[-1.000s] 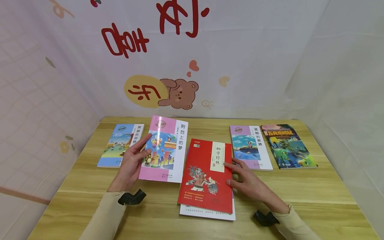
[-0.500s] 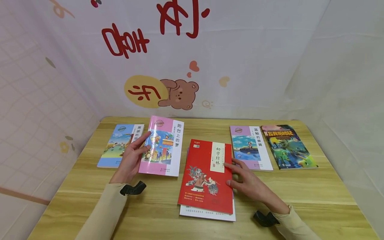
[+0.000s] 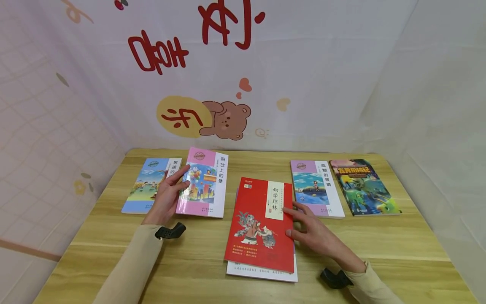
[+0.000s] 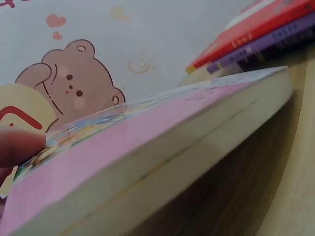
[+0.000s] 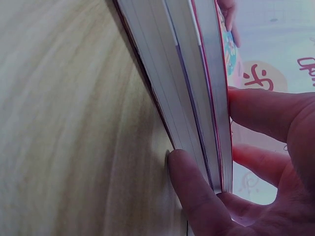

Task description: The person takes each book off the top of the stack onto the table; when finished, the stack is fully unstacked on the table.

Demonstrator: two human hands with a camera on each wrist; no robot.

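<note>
My left hand grips a pink-and-white paperback by its left edge, thumb on the cover. In the left wrist view, the paperback is tilted above the tabletop, with shadow beneath it. The hand partly hides a blue-and-white book on the left. My right hand holds the right edge of a small stack topped by a red book. In the right wrist view, digits lie on the red cover and along the page edges, with one fingertip at the lowest book.
At the right lie a pink-and-white book with a blue picture and a colourful dinosaur book. Under the red book, a white-bottomed cover sticks out. The wooden table meets a printed cloth wall behind.
My left hand has moved the pink-and-white paperback slightly left and lower, covering more of the blue book. My right hand stays at the red-topped stack, which has not visibly moved.
</note>
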